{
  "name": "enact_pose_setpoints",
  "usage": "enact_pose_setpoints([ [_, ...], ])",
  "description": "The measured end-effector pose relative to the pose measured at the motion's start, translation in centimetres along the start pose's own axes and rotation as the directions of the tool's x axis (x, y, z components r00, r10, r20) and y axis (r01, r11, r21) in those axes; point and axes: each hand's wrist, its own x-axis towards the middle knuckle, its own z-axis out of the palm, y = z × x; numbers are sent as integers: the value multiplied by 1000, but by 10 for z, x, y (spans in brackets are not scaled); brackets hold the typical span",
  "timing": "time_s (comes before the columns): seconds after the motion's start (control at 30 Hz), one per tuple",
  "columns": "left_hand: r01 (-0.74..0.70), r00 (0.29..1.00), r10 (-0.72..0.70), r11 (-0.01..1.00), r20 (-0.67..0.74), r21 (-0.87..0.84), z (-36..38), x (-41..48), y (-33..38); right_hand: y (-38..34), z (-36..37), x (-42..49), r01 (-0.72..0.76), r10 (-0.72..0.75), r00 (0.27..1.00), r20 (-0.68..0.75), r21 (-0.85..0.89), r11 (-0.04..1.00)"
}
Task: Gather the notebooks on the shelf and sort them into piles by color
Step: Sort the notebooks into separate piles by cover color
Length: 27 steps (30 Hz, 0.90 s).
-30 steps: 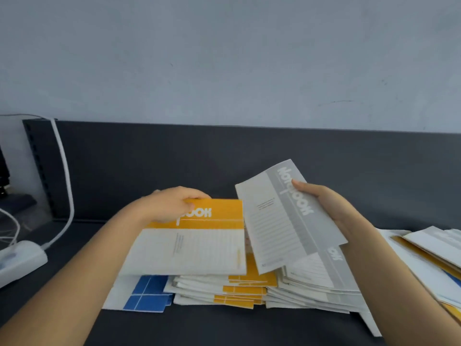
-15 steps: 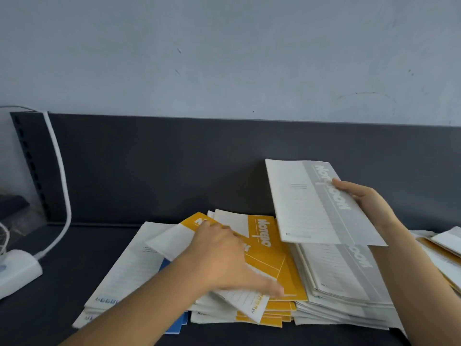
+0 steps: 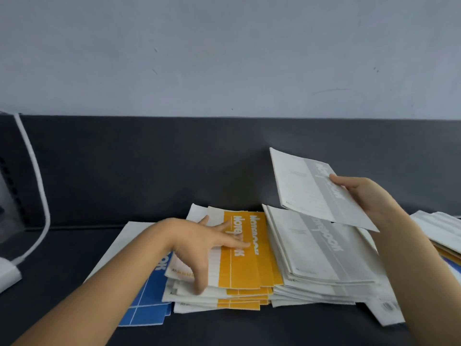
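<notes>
Three notebook piles lie side by side on the dark shelf (image 3: 249, 328). A yellow pile (image 3: 249, 265) is in the middle, a grey pile (image 3: 321, 255) to its right and a blue notebook (image 3: 144, 305) at the left. My left hand (image 3: 199, 245) rests flat on top of the yellow pile with fingers spread. My right hand (image 3: 361, 193) holds a grey notebook (image 3: 306, 188) by its right edge, lifted above the grey pile.
Unsorted notebooks (image 3: 439, 233) lie at the right edge. A white cable (image 3: 37, 176) runs down to a white box (image 3: 7, 273) at the left. The shelf's dark back panel (image 3: 149, 158) rises behind the piles, under a pale wall.
My left hand set its yellow notebook down on the yellow pile and now lies flat on it. My right hand carried the grey notebook rightwards, over the grey pile.
</notes>
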Motion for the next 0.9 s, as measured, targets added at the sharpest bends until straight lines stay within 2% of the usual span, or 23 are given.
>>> enact_pose_setpoints([
  [0.17,24,999,-26,995,-27,-94,-11,0,10,-4,-34,5,45,-56,996,-63,-157,987],
  [0.23,-9,999,-1,969,-43,-247,-24,-6,31,3,-44,11,64,-88,993,-74,-275,959],
  [0.3,-42,987,-10,946,-158,-323,-32,-3,54,14,-50,19,78,-114,991,-67,-405,911],
  [0.4,-3,947,-92,955,-308,-296,-30,15,87,30,-51,31,85,-138,989,-47,-588,804],
  [0.47,9,940,-90,971,-330,-239,-26,28,106,39,-44,34,99,-191,981,-43,-734,672],
  [0.53,5,940,-59,987,-335,-162,-25,36,123,44,-33,28,114,-238,971,0,-877,466],
  [0.6,28,955,-42,998,-293,-50,-22,45,132,47,-23,17,116,-262,964,44,-957,264],
  [0.67,74,973,-64,997,-221,37,-21,50,135,51,-21,11,144,-314,944,98,-981,127],
  [0.77,113,970,-105,993,-217,24,-26,54,135,48,-33,8,197,-421,896,141,-976,93],
  [0.9,33,932,-51,998,-358,-56,-34,62,147,34,-65,-5,145,-476,878,45,-974,176],
])
